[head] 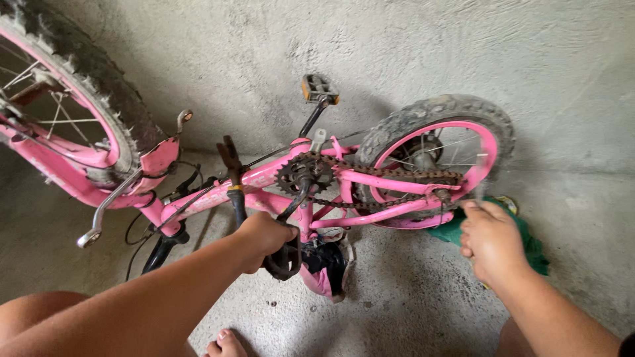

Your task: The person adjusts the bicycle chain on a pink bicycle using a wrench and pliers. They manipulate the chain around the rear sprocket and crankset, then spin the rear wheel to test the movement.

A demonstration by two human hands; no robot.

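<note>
The lower pedal is gripped by the left hand. The right hand, fingers curled, is held at the chain by the rear wheel; a grasp cannot be told.

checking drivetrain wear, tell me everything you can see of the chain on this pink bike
The chain is a rusty brown metal loop. It runs from the toothed front chainring back to the rear wheel hub, its upper and lower runs flanking the pink frame stay. The bike lies upside down. The right hand is beside its rear end; contact is unclear.
</note>
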